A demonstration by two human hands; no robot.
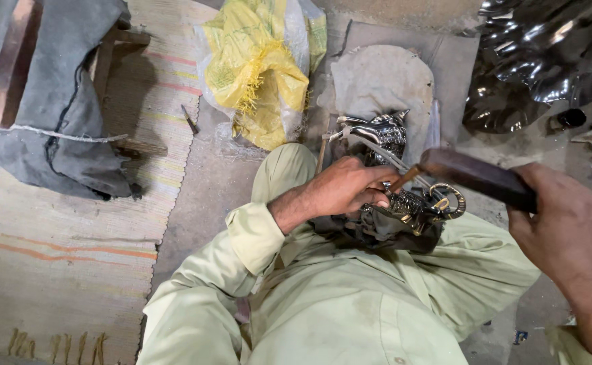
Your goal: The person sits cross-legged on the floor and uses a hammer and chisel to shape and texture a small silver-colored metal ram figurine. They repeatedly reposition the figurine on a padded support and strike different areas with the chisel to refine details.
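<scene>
Right hand [566,233] sits nearest my view, fist closed around the dark wooden handle of a mallet [475,177]; its wrist runs off the lower right edge. Left hand [346,189] next, fingers curled tight on a thin punch [404,180], pressing its tip against a metal figurine [421,206]. I see the mallet head just above the punch's top end; whether they touch I cannot tell. Figurine rests on my lap between pale green trouser legs [323,297], its lower half hidden by the left hand and dark cloth. It looks silvery with brassy curls and fine embossing. Beyond it lie a grey cloth [377,81], a yellow sack [262,67] and, far right, crumpled shiny metal sheet [546,61].
</scene>
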